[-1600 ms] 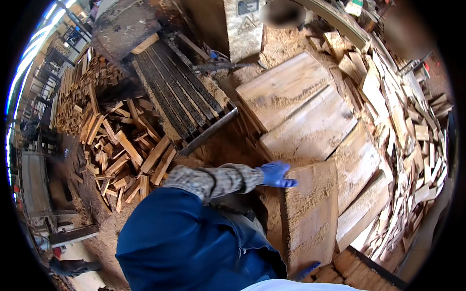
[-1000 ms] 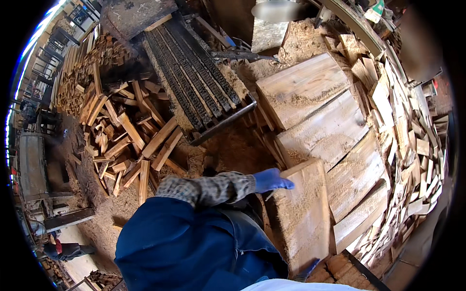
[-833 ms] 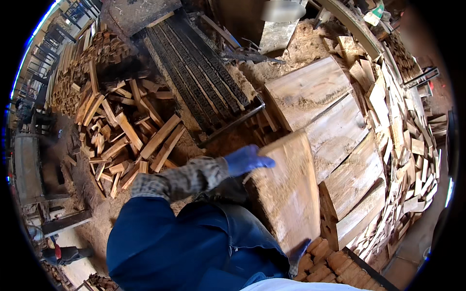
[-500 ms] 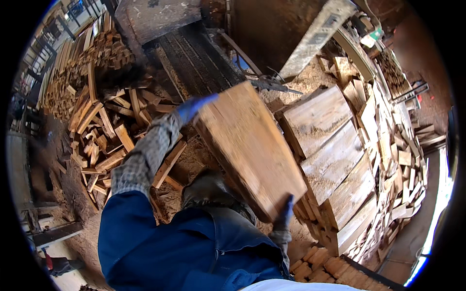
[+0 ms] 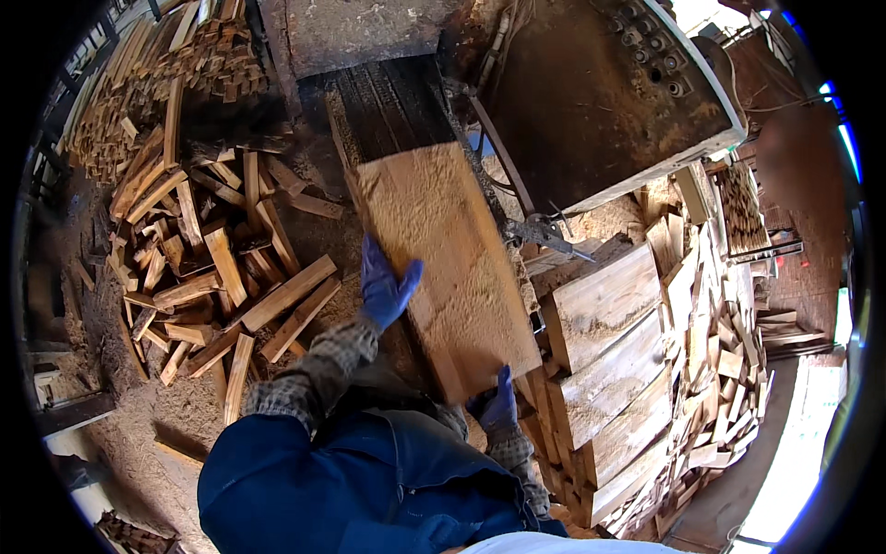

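Observation:
A thick wooden slab (image 5: 452, 268), its top dusted with sawdust, lies tilted with its far end on a dark ridged machine bed (image 5: 392, 106). My left hand (image 5: 386, 284), in a blue-purple glove, rests against the slab's left edge with fingers stretched and thumb spread over the top. At the near right corner, my right hand (image 5: 498, 406) grips the slab's end, its thumb up along the edge and its fingers partly hidden beneath. Close by on the right stands a stack of similar slabs (image 5: 604, 305).
Cut wood pieces (image 5: 221, 258) lie heaped on the sawdust-covered floor at left, with stacked strips (image 5: 198, 69) behind. A rusty machine panel with knobs (image 5: 591, 102) juts in at far right. Beyond the slabs is a heap of offcuts (image 5: 711, 369).
The slab has moved forward and left, its far end now over the machine bed. My left hand has slid back from its far corner to the left edge. My right hand still holds the near end.

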`<state>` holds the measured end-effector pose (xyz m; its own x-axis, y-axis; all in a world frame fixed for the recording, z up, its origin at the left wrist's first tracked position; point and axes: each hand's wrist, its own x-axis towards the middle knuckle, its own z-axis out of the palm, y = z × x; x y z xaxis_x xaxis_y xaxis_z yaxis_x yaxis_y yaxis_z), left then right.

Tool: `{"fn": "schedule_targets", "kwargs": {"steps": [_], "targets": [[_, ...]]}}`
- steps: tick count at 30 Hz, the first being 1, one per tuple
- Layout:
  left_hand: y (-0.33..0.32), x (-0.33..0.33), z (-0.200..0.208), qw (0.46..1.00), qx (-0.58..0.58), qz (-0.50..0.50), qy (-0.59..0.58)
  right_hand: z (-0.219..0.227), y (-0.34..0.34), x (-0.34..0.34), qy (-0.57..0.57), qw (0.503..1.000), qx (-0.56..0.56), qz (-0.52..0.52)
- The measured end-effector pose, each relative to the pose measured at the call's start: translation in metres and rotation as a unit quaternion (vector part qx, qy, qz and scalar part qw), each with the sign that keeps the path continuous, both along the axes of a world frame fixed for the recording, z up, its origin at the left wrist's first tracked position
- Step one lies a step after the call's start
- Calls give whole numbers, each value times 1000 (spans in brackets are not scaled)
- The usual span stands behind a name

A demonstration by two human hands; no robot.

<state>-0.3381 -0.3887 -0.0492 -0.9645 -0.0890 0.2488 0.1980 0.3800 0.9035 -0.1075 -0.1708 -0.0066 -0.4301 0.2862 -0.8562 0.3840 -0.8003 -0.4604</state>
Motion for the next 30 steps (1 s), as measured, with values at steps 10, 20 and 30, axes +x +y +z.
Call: {"fn": "schedule_targets", "kwargs": {"steps": [10, 20, 30], "targets": [[-38, -149, 0, 999, 19, 42, -15, -12, -34, -153, 18, 992, 28, 122], [-1, -218, 64, 916, -379, -124, -39, -49, -79, -346, 216, 964, -98, 121], [78, -173, 39, 825, -506, -53, 246, -1, 18, -163, 249, 939, 73, 224]]}}
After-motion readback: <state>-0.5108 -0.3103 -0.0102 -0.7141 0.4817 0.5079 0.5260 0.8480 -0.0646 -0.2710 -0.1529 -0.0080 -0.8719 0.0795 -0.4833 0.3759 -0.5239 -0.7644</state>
